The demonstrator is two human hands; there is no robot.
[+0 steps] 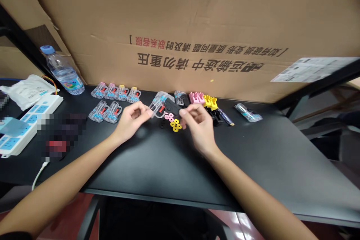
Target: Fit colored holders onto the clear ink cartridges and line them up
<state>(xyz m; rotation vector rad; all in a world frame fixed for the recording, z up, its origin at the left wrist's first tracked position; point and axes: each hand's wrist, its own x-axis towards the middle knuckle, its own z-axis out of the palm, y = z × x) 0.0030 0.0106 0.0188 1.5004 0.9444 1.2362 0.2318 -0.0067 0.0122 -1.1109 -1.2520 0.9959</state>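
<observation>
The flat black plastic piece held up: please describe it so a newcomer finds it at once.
Below the brown cardboard sheet, over the black table, find the bare right hand. It pinches the flat black plastic piece; solid black sets it apart from the transparent plastic part at the left hand.

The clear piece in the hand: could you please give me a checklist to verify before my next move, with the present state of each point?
1. Left hand holds the clear piece: ok, by its edge.
2. Right hand holds the black piece: ok.
3. Both pieces fully joined: cannot tell; they overlap in this view.
4. View between the hands free of loose parts: not ok; pink rings and yellow rings show there.
5. Water bottle capped: ok.
</observation>
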